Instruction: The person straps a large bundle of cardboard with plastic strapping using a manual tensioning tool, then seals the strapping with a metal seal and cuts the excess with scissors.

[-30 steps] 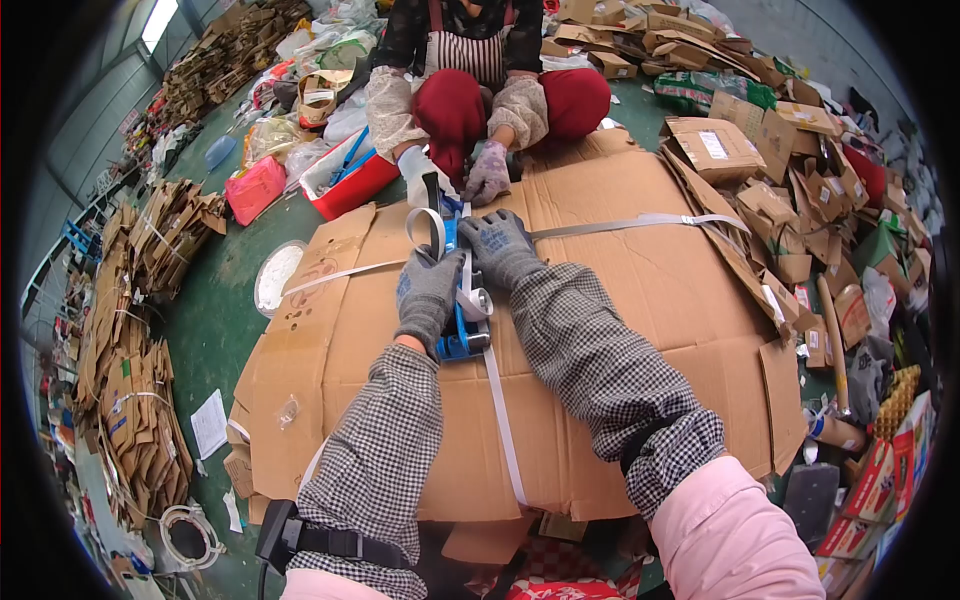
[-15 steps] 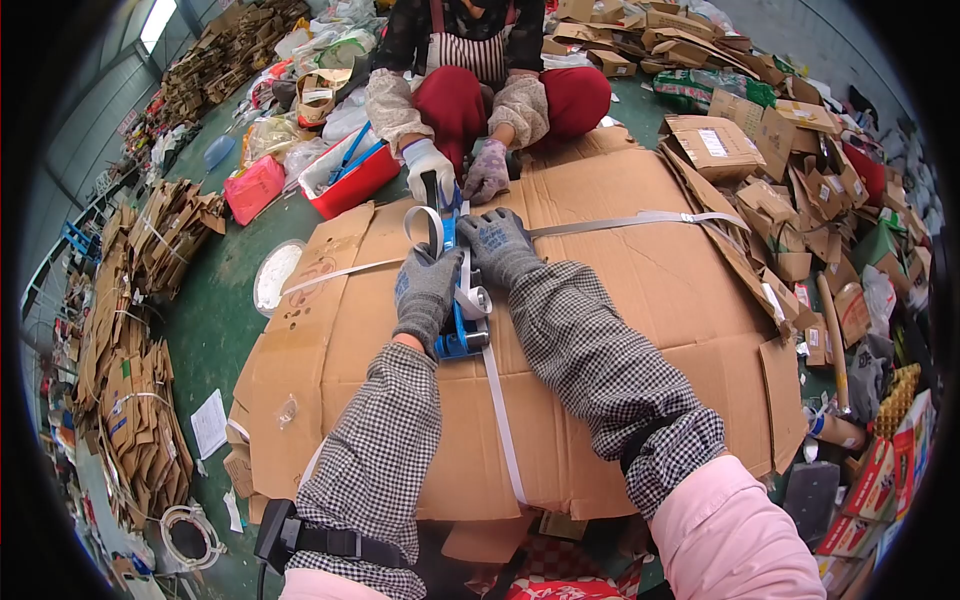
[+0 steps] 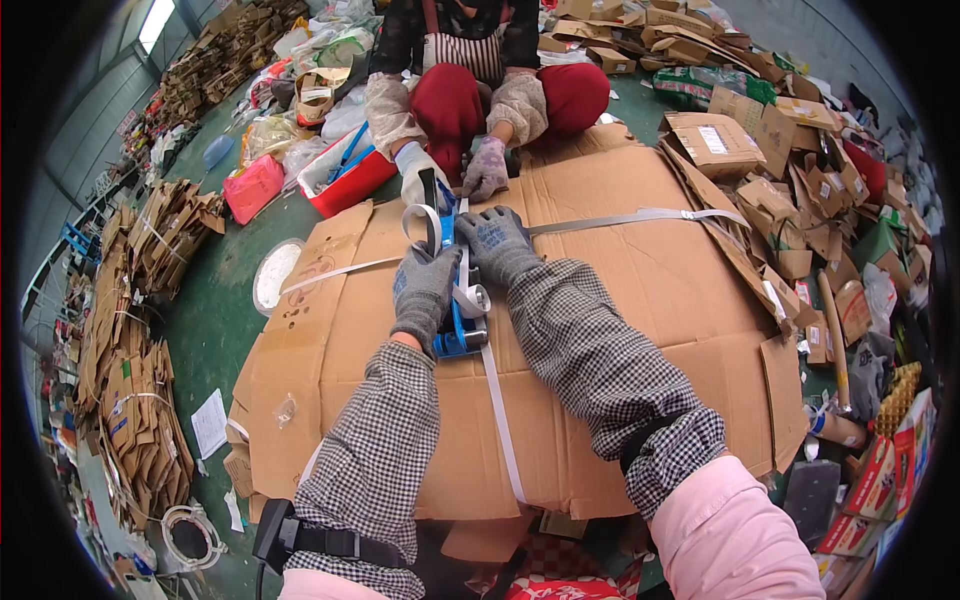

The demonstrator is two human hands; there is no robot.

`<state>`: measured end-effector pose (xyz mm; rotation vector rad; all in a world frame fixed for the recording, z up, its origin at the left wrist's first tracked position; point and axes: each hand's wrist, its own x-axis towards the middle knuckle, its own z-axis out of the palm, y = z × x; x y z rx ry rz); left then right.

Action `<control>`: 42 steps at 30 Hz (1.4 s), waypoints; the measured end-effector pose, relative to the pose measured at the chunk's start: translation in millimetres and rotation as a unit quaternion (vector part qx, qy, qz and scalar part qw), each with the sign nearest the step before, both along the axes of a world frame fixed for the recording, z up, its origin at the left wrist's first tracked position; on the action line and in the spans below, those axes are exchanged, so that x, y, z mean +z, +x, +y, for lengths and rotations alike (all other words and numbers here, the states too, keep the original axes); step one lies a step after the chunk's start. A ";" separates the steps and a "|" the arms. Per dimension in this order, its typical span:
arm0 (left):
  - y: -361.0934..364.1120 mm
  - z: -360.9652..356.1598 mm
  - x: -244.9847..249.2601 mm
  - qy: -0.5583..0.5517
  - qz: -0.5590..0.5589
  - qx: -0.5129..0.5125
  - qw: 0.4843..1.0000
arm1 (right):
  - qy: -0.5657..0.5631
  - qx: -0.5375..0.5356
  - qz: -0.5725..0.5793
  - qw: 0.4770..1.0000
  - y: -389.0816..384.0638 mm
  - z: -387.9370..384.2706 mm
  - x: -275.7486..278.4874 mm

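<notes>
My left hand (image 3: 425, 290) in a grey glove on the blue strapping tool (image 3: 450, 300) at frame centre, my right hand (image 3: 498, 243) just beside it, flattened cardboard (image 3: 620, 330) beneath.

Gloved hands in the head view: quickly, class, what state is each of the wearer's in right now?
Left grey knitted-gloved hand: closed on the long blue strapping tool.
Right grey knitted-gloved hand: fingers bent beside it; grip cannot be told.

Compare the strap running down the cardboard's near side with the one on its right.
The near strap looks white; the right-hand strap looks greyer. The near strap runs toward the picture's bottom, while the right-hand strap crosses sideways. Both lie over the cardboard.
</notes>
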<state>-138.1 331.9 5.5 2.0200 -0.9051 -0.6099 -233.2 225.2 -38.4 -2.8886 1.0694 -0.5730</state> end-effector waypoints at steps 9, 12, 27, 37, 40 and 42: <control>-5.1 3.7 11.7 0.018 -0.013 -0.002 1.000 | 0.059 -0.007 0.043 0.997 -1.3 3.4 13.3; -5.4 3.6 12.3 0.021 -0.012 0.002 1.000 | 0.056 -0.006 0.038 0.998 -1.8 3.6 12.8; 0.5 0.0 3.8 0.016 0.002 -0.001 1.000 | 0.014 -0.016 0.014 1.000 -2.0 5.6 8.2; -2.5 1.4 8.3 0.027 -0.014 0.006 1.000 | 0.056 -0.010 0.043 0.997 -1.7 5.4 13.2; -1.3 0.7 7.6 0.031 -0.018 0.002 0.999 | 0.062 -0.016 0.050 0.997 -1.7 4.5 12.6; -0.3 0.4 5.3 0.026 -0.017 0.002 1.000 | 0.059 -0.015 0.043 0.997 -0.7 4.2 11.5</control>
